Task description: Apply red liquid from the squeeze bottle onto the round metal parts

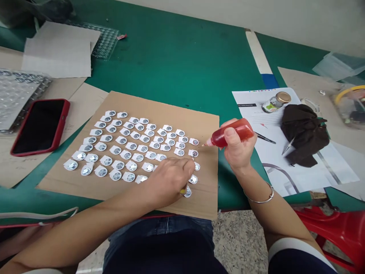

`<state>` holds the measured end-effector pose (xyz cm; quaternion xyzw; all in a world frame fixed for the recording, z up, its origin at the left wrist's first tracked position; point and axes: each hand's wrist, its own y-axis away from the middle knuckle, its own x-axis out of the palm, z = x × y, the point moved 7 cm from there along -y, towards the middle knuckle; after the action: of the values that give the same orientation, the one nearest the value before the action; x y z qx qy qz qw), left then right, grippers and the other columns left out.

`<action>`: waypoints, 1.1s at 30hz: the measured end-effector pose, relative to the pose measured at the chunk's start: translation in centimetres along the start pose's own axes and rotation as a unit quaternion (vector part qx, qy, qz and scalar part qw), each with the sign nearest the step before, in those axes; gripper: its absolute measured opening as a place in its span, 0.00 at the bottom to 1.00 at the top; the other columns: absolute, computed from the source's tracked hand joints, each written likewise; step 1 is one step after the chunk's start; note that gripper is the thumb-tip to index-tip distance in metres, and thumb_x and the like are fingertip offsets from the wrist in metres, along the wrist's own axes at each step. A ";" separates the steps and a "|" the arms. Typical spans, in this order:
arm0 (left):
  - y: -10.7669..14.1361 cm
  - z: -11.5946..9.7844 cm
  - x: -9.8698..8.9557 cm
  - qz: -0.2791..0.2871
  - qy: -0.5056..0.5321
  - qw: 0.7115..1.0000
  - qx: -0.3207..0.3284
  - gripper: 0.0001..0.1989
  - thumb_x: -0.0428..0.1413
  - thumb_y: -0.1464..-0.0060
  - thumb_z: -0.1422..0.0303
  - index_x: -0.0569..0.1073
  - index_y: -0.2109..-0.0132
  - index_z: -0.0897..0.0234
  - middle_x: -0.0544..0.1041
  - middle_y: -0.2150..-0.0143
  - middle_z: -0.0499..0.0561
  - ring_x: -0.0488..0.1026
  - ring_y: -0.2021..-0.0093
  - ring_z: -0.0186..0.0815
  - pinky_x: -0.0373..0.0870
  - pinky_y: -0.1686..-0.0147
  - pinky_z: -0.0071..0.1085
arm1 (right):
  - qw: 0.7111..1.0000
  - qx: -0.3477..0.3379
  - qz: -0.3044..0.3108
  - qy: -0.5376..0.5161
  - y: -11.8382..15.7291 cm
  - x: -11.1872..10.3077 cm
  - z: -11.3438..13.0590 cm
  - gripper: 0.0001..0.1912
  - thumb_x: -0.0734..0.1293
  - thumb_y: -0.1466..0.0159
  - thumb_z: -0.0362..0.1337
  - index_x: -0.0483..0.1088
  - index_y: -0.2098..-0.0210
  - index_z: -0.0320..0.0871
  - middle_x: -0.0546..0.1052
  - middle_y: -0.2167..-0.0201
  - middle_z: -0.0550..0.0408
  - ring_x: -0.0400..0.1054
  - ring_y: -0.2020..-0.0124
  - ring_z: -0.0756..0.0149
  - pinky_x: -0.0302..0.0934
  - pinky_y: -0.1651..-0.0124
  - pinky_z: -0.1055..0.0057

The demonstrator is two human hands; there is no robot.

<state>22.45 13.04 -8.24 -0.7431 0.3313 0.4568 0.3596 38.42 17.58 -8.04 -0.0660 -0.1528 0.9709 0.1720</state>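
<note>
My right hand (238, 150) grips a small red squeeze bottle (232, 136), its nozzle pointing left toward the last column of parts. Several small round metal parts on white tabs (125, 146) lie in rows on a brown cardboard sheet (208, 125). My left hand (168, 179) rests on the sheet's near right area, fingers curled over a part (187, 191) with something small and yellow at the fingertips; what it holds is hidden.
A phone in a red case (40, 125) lies at left beside a bubble tray (17, 95). Papers (285, 152), a dark cloth (305, 133), a small jar (276, 102) and tweezers (265, 138) sit at right on the green table (182, 64). A red stool (339, 228) stands below right.
</note>
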 end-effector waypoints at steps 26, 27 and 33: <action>0.0 -3.6 0.7 -0.049 -0.174 0.978 0.104 0.06 0.45 0.49 0.82 0.66 0.68 0.74 0.74 0.62 0.73 0.76 0.66 0.45 0.74 0.72 0.36 | 0.977 -0.020 0.131 0.169 1.1 2.6 -0.6 0.11 0.68 0.47 0.43 0.68 0.74 0.42 0.71 0.75 0.56 0.66 0.72 0.70 0.64 0.68 0.69; 0.0 -3.6 0.7 -0.051 -0.175 0.978 0.105 0.06 0.45 0.49 0.82 0.66 0.68 0.74 0.74 0.62 0.73 0.76 0.66 0.45 0.74 0.72 0.36 | 0.977 -0.021 0.130 0.170 1.1 2.6 -0.6 0.11 0.68 0.47 0.43 0.68 0.74 0.42 0.71 0.75 0.56 0.66 0.72 0.70 0.64 0.68 0.69; 0.0 -3.6 0.5 -0.060 -0.176 0.977 0.102 0.07 0.45 0.48 0.82 0.67 0.69 0.74 0.75 0.60 0.71 0.76 0.67 0.44 0.73 0.73 0.35 | 0.976 -0.031 0.127 0.173 1.1 2.6 -0.4 0.10 0.68 0.47 0.43 0.68 0.73 0.42 0.71 0.75 0.55 0.66 0.72 0.70 0.64 0.67 0.68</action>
<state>24.23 9.96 -7.50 -0.6291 0.2620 0.5219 0.5130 35.70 17.66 -8.96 -0.2575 -0.1409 0.9534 0.0695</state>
